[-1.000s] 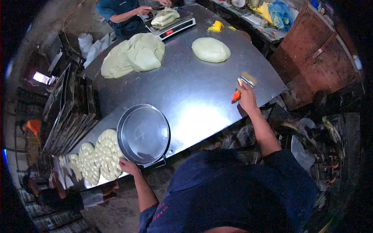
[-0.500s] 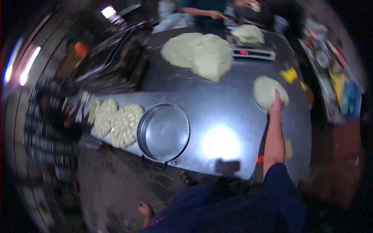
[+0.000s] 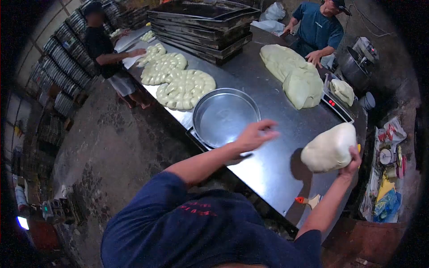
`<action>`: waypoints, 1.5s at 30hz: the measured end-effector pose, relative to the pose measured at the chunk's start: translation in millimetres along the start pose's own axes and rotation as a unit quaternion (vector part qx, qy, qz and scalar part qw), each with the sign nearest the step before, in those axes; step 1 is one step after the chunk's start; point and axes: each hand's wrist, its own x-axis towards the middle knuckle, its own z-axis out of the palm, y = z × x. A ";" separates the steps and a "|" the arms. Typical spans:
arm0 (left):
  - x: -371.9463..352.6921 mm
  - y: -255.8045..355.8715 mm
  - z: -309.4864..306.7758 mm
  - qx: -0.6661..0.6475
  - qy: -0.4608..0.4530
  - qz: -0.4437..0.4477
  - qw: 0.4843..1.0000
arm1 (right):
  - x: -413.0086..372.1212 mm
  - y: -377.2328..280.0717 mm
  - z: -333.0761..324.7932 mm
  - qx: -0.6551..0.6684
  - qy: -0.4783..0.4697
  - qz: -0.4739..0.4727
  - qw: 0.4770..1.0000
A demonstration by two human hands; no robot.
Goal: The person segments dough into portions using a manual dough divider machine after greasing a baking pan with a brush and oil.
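A thick lump of pale dough [image 3: 330,149] is lifted above the right part of the metal table, casting a shadow on it. My right hand [image 3: 351,162] grips it at its right end, fingers wrapped round the side. Just right of the round metal pan [image 3: 225,117], my left hand [image 3: 256,135] hovers with fingers apart and nothing in it. The pan looks empty. Left of it lie flat rounds of small dough balls [image 3: 185,89]. A large dough mass [image 3: 295,76] rests near the far edge, beside a scale [image 3: 339,108] bearing another dough piece [image 3: 343,92].
Stacked black trays [image 3: 201,27] stand at the back of the metal table [image 3: 268,178]. A brush [image 3: 308,201] lies near its front edge. A co-worker [image 3: 318,29] stands across, another [image 3: 105,53] at the far left. Right of the table is a shelf of supplies [image 3: 386,178].
The view has turned and widened. The dough at my right hand, earlier lying on the table, is now raised and gripped. My left hand has come up from low beside my body to near the pan.
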 end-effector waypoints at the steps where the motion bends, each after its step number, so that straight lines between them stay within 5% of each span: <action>1: 3.5 26.8 20.8 0.008 -0.018 0.014 1.000 | -6.3 -12.2 32.0 0.030 -0.013 -0.009 0.999; 2: 6.5 32.4 41.5 -0.006 -0.032 0.051 0.998 | -5.9 -16.0 47.0 0.023 -0.008 -0.006 1.000; 4: -1.5 40.0 77.9 0.001 0.005 0.136 0.991 | -3.5 -19.0 69.2 -0.293 -0.165 -0.022 0.941; 6: -31.6 30.8 85.7 -0.024 0.082 0.065 0.994 | 3.3 22.3 67.9 -0.393 -0.100 -0.017 0.914; 8: -56.7 3.2 75.4 0.008 0.070 -0.042 0.997 | -16.4 54.4 91.5 -0.635 0.004 -0.073 0.769; 9: -58.4 -22.6 69.6 0.107 0.034 -0.090 0.990 | -30.7 67.1 82.5 -0.735 0.001 -0.166 0.658; 10: -54.1 -79.9 68.9 0.237 -0.006 -0.039 0.971 | -44.5 76.1 66.6 -0.819 -0.008 -0.245 0.518; 11: -58.8 -57.4 49.2 0.367 -0.063 -0.115 0.921 | -59.7 86.3 47.1 -0.773 0.026 -0.182 0.607; 12: -58.9 -59.6 39.0 0.396 -0.032 -0.088 0.913 | -81.3 95.2 26.9 -0.712 0.069 -0.124 0.688; 14: -46.8 -53.5 28.7 0.283 -0.060 -0.014 0.957 | -131.9 104.4 -1.5 -0.845 0.092 0.045 0.525; 15: -39.9 -53.6 40.8 0.280 -0.085 -0.002 0.956 | -154.3 116.2 -23.3 -0.867 0.087 0.092 0.481; 18: -19.0 -73.8 70.3 0.308 -0.081 0.252 0.914 | -189.1 127.5 -27.3 -0.881 0.043 0.223 0.415; 20: -26.3 -106.4 85.3 0.419 -0.173 0.243 0.858 | -196.6 144.1 -58.0 -0.873 0.058 0.188 0.446; 22: -31.7 -105.1 81.6 0.437 -0.190 0.233 0.848 | -201.0 154.0 -94.8 -0.870 0.082 0.049 0.484; 26: -24.2 -98.2 81.2 0.459 -0.195 0.211 0.841 | -190.5 122.6 -122.4 -0.851 0.172 0.093 0.488; 28: -21.1 -94.5 80.5 0.461 -0.207 0.203 0.839 | -174.0 103.2 -152.9 -0.870 0.239 0.007 0.431; 30: -14.9 -93.8 83.8 0.470 -0.212 0.166 0.840 | -117.4 44.4 -174.9 -0.750 0.381 0.180 0.509; 32: -12.8 -94.9 84.8 0.470 -0.207 0.158 0.844 | -81.0 12.7 -194.8 -0.730 0.429 -0.120 0.518; 34: -7.6 -89.9 87.0 0.475 -0.211 0.141 0.842 | -31.9 5.4 -248.3 -0.758 0.418 -0.121 0.487; 36: -5.9 -90.2 90.5 0.484 -0.222 0.127 0.837 | 22.8 27.5 -250.2 -0.722 0.459 -0.006 0.518; 37: -4.8 -90.6 92.6 0.489 -0.219 0.123 0.835 | 59.3 62.1 -249.9 -0.707 0.448 -0.003 0.547; 39: -3.2 -99.2 93.5 0.509 -0.203 0.131 0.826 | 131.7 116.4 -174.3 -0.715 0.273 0.067 0.640; 40: -1.4 -99.8 94.0 0.514 -0.210 0.119 0.823 | 147.6 146.2 -112.9 -0.624 0.231 0.013 0.747; 41: -0.1 -98.2 94.3 0.495 -0.202 0.117 0.837 | 164.4 175.7 -54.3 -0.641 0.183 0.055 0.744; 42: -1.6 -96.7 94.0 0.474 -0.193 0.117 0.851 | 159.5 197.9 -6.1 -0.597 0.109 -0.002 0.795; 43: -1.6 -99.0 93.2 0.477 -0.194 0.119 0.849 | 170.4 246.8 35.8 -0.510 0.141 -0.026 0.848; 44: -1.0 -101.8 92.9 0.479 -0.193 0.119 0.848 | 157.7 230.6 71.4 -0.537 0.017 0.004 0.843; 45: -2.0 -105.1 90.9 0.476 -0.190 0.125 0.850 | 164.4 240.2 64.3 -0.535 0.014 0.002 0.844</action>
